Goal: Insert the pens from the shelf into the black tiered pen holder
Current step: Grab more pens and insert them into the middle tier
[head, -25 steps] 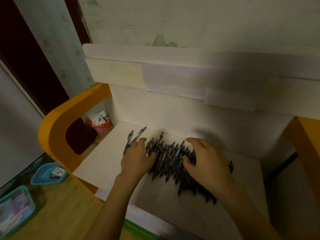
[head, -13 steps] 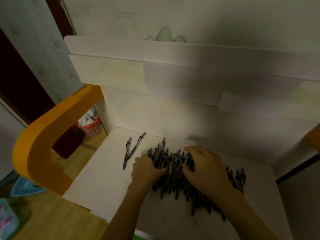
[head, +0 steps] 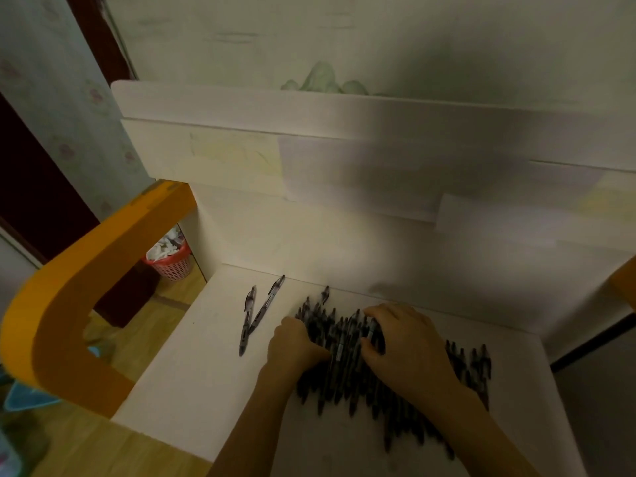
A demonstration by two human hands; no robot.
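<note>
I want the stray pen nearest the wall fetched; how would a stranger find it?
Start at the white shelf, left of the pen pile. Two loose pens form a V; take the longer-looking right one, tip nearly touching the back wall.

Pen pile (head: 347, 359) on shelf (head: 192, 383), right of middle, reaching toward right edge. Left hand (head: 292, 346) at pile's left side, right hand (head: 409, 349) on top — pens between them. Two loose pens (head: 256, 313) left of pile, near back edge, apart from it. Waste basket (head: 170, 259) on floor beyond shelf's back-left corner.
</note>
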